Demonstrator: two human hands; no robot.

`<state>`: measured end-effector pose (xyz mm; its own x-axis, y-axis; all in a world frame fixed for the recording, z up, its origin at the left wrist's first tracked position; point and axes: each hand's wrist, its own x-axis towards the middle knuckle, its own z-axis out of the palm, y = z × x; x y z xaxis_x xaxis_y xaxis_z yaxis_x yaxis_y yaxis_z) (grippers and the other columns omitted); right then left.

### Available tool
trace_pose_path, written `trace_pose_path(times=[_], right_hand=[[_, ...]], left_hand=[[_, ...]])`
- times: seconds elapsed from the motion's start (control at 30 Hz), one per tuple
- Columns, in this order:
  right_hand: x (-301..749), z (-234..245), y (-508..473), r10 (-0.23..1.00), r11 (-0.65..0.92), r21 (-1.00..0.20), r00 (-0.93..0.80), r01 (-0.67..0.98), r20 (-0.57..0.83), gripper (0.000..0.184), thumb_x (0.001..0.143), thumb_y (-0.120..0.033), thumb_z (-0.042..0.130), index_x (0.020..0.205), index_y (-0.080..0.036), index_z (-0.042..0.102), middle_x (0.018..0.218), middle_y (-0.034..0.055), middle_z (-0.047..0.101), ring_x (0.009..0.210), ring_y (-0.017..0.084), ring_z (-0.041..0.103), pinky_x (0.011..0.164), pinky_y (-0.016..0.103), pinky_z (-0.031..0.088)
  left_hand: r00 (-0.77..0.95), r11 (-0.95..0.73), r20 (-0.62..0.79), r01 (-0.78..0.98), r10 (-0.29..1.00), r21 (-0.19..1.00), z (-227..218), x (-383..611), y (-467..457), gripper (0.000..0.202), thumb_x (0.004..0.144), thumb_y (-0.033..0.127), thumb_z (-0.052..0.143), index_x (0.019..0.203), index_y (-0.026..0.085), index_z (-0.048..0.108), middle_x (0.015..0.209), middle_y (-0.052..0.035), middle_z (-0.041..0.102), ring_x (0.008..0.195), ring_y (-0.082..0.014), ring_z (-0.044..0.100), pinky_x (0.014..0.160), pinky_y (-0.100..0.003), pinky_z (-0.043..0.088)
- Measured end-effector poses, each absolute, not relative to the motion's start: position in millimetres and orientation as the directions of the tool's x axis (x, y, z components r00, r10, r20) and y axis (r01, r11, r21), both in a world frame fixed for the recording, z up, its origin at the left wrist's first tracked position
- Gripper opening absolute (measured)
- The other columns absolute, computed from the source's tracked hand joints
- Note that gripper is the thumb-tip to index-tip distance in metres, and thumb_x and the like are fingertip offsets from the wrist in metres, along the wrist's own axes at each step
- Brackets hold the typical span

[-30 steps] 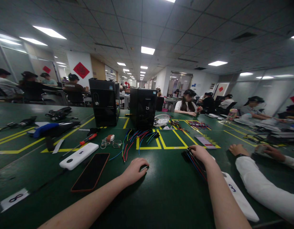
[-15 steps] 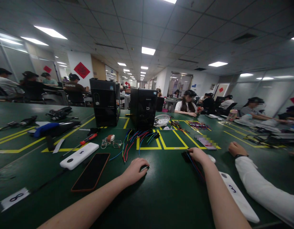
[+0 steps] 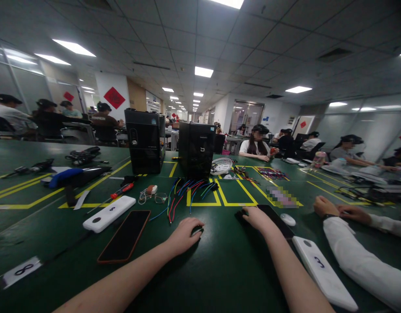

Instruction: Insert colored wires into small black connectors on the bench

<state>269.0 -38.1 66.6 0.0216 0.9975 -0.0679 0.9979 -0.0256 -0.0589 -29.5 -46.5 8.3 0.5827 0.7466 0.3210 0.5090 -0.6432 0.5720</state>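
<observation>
My left hand rests low over the green table with its fingers curled. Whatever it may hold is hidden, though a small dark gap shows by the thumb. My right hand is closed at the fingertips over a small dark thing, too unclear to name. Just right of that hand lies a black phone-like slab, partly covered by my wrist. Beyond my left hand, a bunch of blue, red, green and yellow wires spreads before a black computer case.
A phone, a white power strip, a red screwdriver and glasses lie left. Another black computer case stands behind. On the right are a white mouse, another power strip and a neighbour's sleeved arm.
My right hand has moved left, uncovering more of the black slab and the white mouse. Coloured wires seen beneath it earlier no longer show. The neighbour's second hand has come into view.
</observation>
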Motion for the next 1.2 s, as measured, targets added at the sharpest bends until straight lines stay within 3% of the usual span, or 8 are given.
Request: trace_pose_path(times=[0.13, 0.2, 0.37, 0.6, 0.77, 0.9, 1.07, 1.2], right_hand=[[209.5, 55.6, -45.7, 0.936, 0.338, -0.151, -0.316, 0.929, 0.154, 0.044, 0.078, -0.022, 0.054, 0.122, -0.020, 0.051, 0.112, 0.0104, 0.058, 0.104, 0.021, 0.052, 0.087, 0.029, 0.038], [182.3, 49.5, -50.6, 0.875, 0.455, -0.138, -0.413, 0.880, 0.252, 0.038, 0.080, -0.022, 0.053, 0.118, -0.020, 0.053, 0.108, 0.0097, 0.058, 0.101, 0.020, 0.052, 0.087, 0.030, 0.038], [148.4, 37.4, -59.6, 0.747, 0.608, -0.071, -0.540, 0.791, 0.388, 0.021, 0.080, -0.019, 0.053, 0.100, -0.019, 0.059, 0.100, 0.0071, 0.056, 0.095, 0.019, 0.050, 0.083, 0.033, 0.039], [148.1, 26.9, -55.6, 0.694, 0.650, -0.044, -0.569, 0.759, 0.440, 0.013, 0.081, -0.014, 0.050, 0.088, -0.017, 0.060, 0.094, 0.0056, 0.057, 0.088, 0.016, 0.050, 0.079, 0.030, 0.041], [145.6, 25.5, -55.3, 0.697, 0.635, -0.105, -0.508, 0.766, 0.506, 0.015, 0.083, -0.013, 0.046, 0.090, -0.017, 0.058, 0.092, 0.0060, 0.058, 0.087, 0.016, 0.050, 0.078, 0.031, 0.042], [147.1, 36.2, -61.7, 0.708, 0.606, -0.249, -0.370, 0.756, 0.601, 0.019, 0.086, -0.014, 0.039, 0.095, -0.017, 0.056, 0.093, 0.0074, 0.057, 0.089, 0.017, 0.050, 0.080, 0.032, 0.042], [147.7, 42.3, -72.0, 0.661, 0.737, -0.190, -0.632, 0.649, 0.404, 0.013, 0.083, -0.021, 0.049, 0.092, -0.020, 0.058, 0.090, 0.0045, 0.058, 0.089, 0.015, 0.052, 0.079, 0.029, 0.042], [149.0, 37.3, -67.2, 0.692, 0.692, -0.173, -0.576, 0.701, 0.435, 0.015, 0.082, -0.022, 0.052, 0.094, -0.019, 0.059, 0.094, 0.0056, 0.057, 0.090, 0.016, 0.050, 0.081, 0.031, 0.041]], left_hand=[[0.457, -0.580, 0.371, 0.511, 0.808, 0.635, 2.0, -30.5, -42.3, 0.061, 0.073, 0.030, 0.061, 0.129, 0.021, 0.038, 0.131, -0.0094, 0.043, 0.122, -0.0253, 0.037, 0.103, -0.040, 0.028], [0.398, -0.538, 0.370, 0.517, 0.840, 0.665, -1.0, -30.2, -40.2, 0.073, 0.069, 0.031, 0.066, 0.133, 0.019, 0.032, 0.134, -0.0112, 0.039, 0.125, -0.0266, 0.033, 0.104, -0.041, 0.026], [0.407, -0.507, 0.329, 0.489, 0.852, 0.710, -5.4, -28.0, -36.9, 0.071, 0.070, 0.021, 0.063, 0.133, 0.022, 0.030, 0.111, -0.0056, 0.059, 0.108, -0.0211, 0.052, 0.102, -0.041, 0.030], [0.400, -0.521, 0.344, 0.533, 0.849, 0.667, -2.9, -27.4, -37.4, 0.060, 0.070, 0.022, 0.063, 0.126, 0.022, 0.041, 0.110, -0.0057, 0.060, 0.104, -0.0216, 0.054, 0.096, -0.038, 0.036], [0.421, -0.562, 0.374, 0.569, 0.826, 0.601, 4.1, -27.0, -39.9, 0.031, 0.070, 0.020, 0.060, 0.102, 0.020, 0.059, 0.100, -0.0050, 0.061, 0.096, -0.0216, 0.056, 0.088, -0.033, 0.042], [0.414, -0.570, 0.393, 0.572, 0.821, 0.590, 4.5, -27.6, -40.2, 0.033, 0.068, 0.015, 0.059, 0.101, 0.020, 0.059, 0.097, -0.0049, 0.061, 0.093, -0.0216, 0.056, 0.086, -0.032, 0.042], [0.349, -0.532, 0.402, 0.582, 0.847, 0.615, -3.8, -29.4, -34.5, 0.041, 0.070, 0.015, 0.057, 0.111, 0.018, 0.053, 0.109, -0.0079, 0.058, 0.104, -0.0226, 0.052, 0.094, -0.036, 0.039], [0.358, -0.523, 0.382, 0.584, 0.852, 0.621, -4.8, -30.2, -33.0, 0.047, 0.071, 0.015, 0.056, 0.117, 0.017, 0.049, 0.117, -0.0089, 0.055, 0.110, -0.0227, 0.049, 0.097, -0.036, 0.036]])
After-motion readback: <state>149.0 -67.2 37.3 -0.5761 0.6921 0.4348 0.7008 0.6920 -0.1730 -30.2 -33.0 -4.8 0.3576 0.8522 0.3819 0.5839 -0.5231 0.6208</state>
